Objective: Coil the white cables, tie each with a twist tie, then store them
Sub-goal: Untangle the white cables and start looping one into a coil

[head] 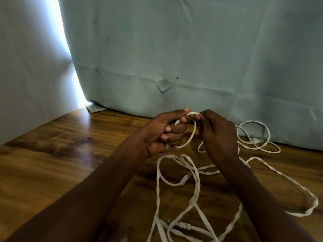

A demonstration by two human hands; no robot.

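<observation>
A: Hands, entry 1. The left hand [165, 132] is curling its fingers round 1 loop of white cable [189, 135], with a plug end showing at the heel of the palm.

B: The right hand [215, 131] is pinching the top of that same loop, thumb and fingertips closed on it. Both hands are hovering above the wooden table [52, 154], close together.

A: Where is the remaining cable sitting?

B: It is trailing from the loop and lying loose on the table under the forearms. 1 plug [185, 226] is lying near the bottom edge. A separate small coil [253, 135] is resting to the right, against the pale blue cloth backdrop [174, 49].
</observation>
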